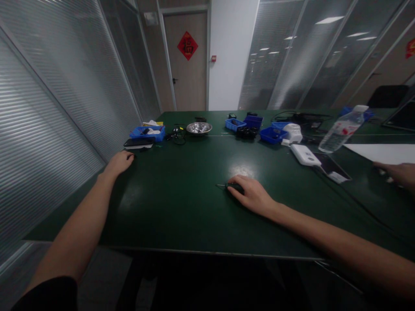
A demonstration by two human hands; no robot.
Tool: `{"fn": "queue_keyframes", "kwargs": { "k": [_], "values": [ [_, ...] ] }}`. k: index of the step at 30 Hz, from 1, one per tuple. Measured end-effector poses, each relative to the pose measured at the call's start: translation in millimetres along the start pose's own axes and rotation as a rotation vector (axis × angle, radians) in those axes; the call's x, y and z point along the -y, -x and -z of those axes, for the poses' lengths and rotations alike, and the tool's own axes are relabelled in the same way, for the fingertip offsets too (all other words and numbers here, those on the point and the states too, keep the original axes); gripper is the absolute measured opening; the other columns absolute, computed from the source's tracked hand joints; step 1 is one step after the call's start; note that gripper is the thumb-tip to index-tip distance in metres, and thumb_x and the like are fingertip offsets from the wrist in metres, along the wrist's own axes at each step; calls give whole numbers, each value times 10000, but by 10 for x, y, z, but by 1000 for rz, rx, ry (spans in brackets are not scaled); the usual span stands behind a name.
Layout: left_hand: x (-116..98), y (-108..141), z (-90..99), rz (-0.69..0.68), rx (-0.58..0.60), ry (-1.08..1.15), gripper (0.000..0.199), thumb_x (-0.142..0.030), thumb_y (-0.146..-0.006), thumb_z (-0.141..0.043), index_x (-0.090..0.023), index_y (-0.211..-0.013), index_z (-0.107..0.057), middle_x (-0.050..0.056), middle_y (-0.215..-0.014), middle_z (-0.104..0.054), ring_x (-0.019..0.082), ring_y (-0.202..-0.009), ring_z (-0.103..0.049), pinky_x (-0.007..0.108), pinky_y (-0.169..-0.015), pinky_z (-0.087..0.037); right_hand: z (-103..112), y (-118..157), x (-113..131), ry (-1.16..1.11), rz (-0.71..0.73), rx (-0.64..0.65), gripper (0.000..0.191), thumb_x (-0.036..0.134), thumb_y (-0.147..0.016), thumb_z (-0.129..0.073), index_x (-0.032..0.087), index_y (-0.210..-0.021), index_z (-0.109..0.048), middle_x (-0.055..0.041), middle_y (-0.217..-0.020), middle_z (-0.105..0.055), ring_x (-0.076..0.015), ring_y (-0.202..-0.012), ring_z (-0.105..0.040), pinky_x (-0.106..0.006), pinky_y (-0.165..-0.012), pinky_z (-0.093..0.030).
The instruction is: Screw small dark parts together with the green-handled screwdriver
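My right hand [249, 192] rests on the green table with its fingers closed round the dark handle of a screwdriver [236, 188]. The thin metal shaft points left, lying low over the tabletop. Out at the table's left side is my left hand [120, 162], its fingers curled together. A small dark bit shows at its fingertips, too small to name. Just beyond that hand lies a flat black object [139, 141] in front of a blue tray [157, 134] with white and dark items in it.
A steel bowl [199, 128] with small parts stands at the back. Several blue bins [271, 135], a white power bank [304, 154] with a cable, a dark phone-like slab [333, 166] and a water bottle [342, 129] are on the right. Another person's hand [400, 175] is at the right edge.
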State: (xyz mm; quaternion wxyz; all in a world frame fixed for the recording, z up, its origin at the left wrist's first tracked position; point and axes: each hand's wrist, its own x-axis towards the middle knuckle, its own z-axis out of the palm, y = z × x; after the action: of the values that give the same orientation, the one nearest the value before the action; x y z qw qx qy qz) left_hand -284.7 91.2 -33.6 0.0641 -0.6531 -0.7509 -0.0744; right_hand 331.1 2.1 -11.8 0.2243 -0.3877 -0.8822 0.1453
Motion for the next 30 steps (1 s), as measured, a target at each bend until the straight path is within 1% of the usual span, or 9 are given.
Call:
{"fn": "queue_keyframes", "kwargs": {
  "k": [2,11,17,19,22,26,30],
  "values": [
    [-2,-13,-1,-4,5,-5,459,-311,-922,-465,-132,-1234,-752,167,-1275,-705,344,-1196,-646,413,-1065,-484,4,3,5,1,-2,2,216,341,-1015,-557,211,-1154,-659,-95,-1082,-702,-233,-904,-663,-400,-811,-546],
    [-12,-24,-5,-27,-7,-13,470,-248,-914,-471,-104,-1281,-729,187,-1312,-683,350,-1237,-625,432,-1101,-463,5,6,-6,9,-2,9,240,375,-1030,-537,213,-1164,-652,-93,-1082,-701,-235,-912,-663,-404,-815,-546],
    [-8,-5,-3,-46,4,-21,454,-234,-966,-465,-45,-1316,-685,213,-1339,-648,320,-1240,-602,413,-1112,-436,0,3,-8,8,4,13,232,368,-1027,-542,213,-1160,-651,-90,-1085,-697,-233,-918,-665,-394,-820,-544],
    [-11,2,-2,-55,-1,-21,448,-230,-972,-462,-42,-1313,-684,213,-1340,-637,311,-1249,-590,402,-1126,-420,0,3,-4,8,2,11,227,363,-1024,-545,212,-1154,-655,-90,-1078,-699,-235,-920,-666,-401,-831,-545],
    [-21,4,1,-57,-14,-21,441,-224,-961,-464,-55,-1297,-694,205,-1334,-632,311,-1261,-580,396,-1139,-411,-2,2,-3,6,3,4,221,356,-1022,-548,213,-1149,-659,-93,-1078,-702,-237,-926,-665,-408,-842,-547],
    [-38,-3,10,-29,-26,-16,440,-227,-925,-479,-116,-1283,-710,172,-1312,-653,315,-1260,-591,404,-1132,-430,-11,1,-14,8,6,0,219,358,-1019,-554,221,-1153,-659,-93,-1084,-704,-233,-913,-668,-399,-821,-552],
    [-40,-4,21,20,-39,78,467,-238,-880,-527,-148,-1300,-709,145,-1340,-663,322,-1274,-599,402,-1140,-431,-10,1,-6,16,1,5,212,360,-1020,-557,227,-1155,-652,-90,-1086,-704,-233,-912,-672,-392,-816,-550]
  ]
}}
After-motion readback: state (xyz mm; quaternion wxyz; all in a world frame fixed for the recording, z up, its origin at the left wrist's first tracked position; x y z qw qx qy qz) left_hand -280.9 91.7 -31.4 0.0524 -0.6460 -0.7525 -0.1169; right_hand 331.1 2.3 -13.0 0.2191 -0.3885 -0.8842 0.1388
